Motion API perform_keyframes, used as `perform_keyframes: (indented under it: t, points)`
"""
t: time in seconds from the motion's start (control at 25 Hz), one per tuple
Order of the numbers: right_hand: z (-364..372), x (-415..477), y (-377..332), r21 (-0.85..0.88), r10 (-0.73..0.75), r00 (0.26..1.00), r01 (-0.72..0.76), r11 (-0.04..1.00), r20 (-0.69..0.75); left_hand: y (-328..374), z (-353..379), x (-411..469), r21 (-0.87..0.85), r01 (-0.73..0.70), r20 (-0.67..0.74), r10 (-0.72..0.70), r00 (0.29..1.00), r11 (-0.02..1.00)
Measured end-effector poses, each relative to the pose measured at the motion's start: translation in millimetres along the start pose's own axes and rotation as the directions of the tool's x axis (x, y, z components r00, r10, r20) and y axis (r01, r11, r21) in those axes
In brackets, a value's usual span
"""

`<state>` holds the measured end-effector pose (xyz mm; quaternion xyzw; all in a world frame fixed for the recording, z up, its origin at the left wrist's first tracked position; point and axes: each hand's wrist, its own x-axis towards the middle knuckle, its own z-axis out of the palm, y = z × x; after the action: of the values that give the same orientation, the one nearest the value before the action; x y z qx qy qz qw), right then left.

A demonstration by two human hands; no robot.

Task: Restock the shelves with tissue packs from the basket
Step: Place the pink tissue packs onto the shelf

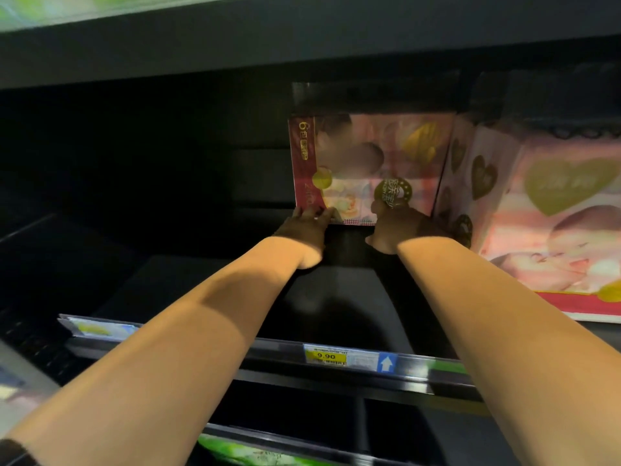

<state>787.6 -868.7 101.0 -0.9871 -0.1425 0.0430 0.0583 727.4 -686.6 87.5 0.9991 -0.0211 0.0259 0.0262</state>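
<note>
I am stretching both bare arms deep into a dark shelf (339,297), under the upper shelf (302,45). The pack (369,163) I am working with is standing upright at the back, pink with a dark red strip down its left side and its printed face turned toward me.

My left hand (307,227) is holding its lower left corner, with the fingers (317,213) lying curled over the front of that corner. My right hand (396,227) is touching the lower edge further right, below a round gold emblem, with the thumb sticking out to the left under the pack. That hand is sitting in shadow, so I cannot tell whether its fingers are closing on the pack or only pressing against it.

The pack's right edge is touching a second pack (544,213) of the same pink kind. This one is standing nearer to me, just right of my right forearm, and showing gold hearts.

Along the shelf's front a rail (279,346) is running under my forearms. It is carrying a yellow price tag (325,356) reading 9.90 and, just beside it, a blue arrow label (386,363). Blurred green packs (235,452) are showing on the level below.
</note>
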Motion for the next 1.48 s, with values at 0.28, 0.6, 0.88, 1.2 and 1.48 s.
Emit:
perform_keyframes:
  t: [0.28,0.6,0.88,1.2,1.48]
  points:
    - [-7,-44,-9,-0.060,-0.022,0.998,0.025,0.998,0.058,1,-33,-41,-0.048,-0.006,0.051,0.008,0.999,0.999]
    - [-19,-169,-58,-0.093,0.037,0.970,-0.062,0.994,-0.242,-7,-57,-128,0.204,-0.118,-0.116,0.144,0.983,0.972]
    - [14,-266,-91,-0.003,0.208,0.917,-0.222,0.975,-0.340,-4,-42,-202,0.185,-0.394,-0.247,0.430,0.868,0.900]
    - [100,-407,-102,0.033,0.460,0.810,-0.482,0.875,-0.363,23,25,-299,0.033,-0.712,-0.276,0.691,0.668,0.702]
    - [167,-530,-93,-0.006,0.678,0.701,-0.696,0.718,-0.221,77,80,-381,-0.097,-0.816,-0.169,0.799,0.578,0.570]
